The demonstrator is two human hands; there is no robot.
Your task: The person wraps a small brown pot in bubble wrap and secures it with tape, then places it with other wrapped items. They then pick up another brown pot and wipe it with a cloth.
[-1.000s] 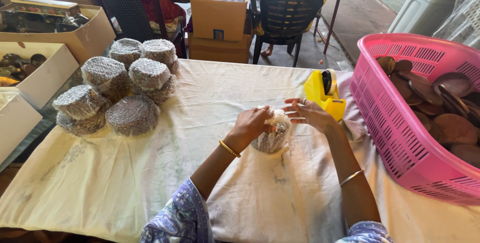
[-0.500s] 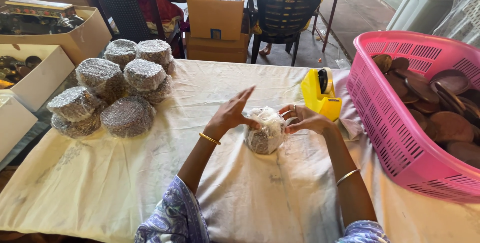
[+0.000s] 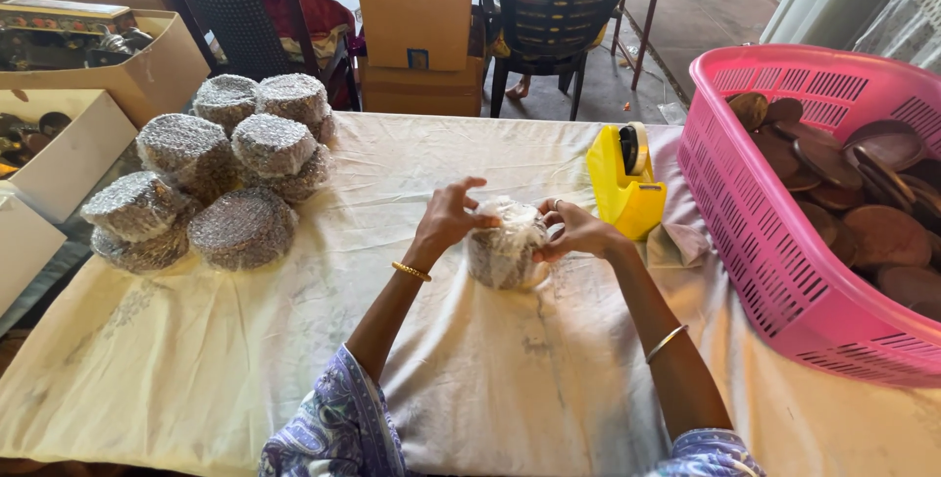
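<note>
You have soft daylight here, quite even, and it comes mostly from the far side, where the floor beyond the black chair (image 3: 555,21) looks pale and a little washed out. The cloth-covered table (image 3: 196,359) is bright but not burned. Shadows are weak: only a small one sits under your left hand (image 3: 449,217) and your right hand (image 3: 576,230), and a soft one beside the pink basket (image 3: 745,232). The plastic on the wrapped bundles (image 3: 211,168) gives small glints. Focus is good in the middle. The wide lens bends the table edge and stretches the corners.
</note>
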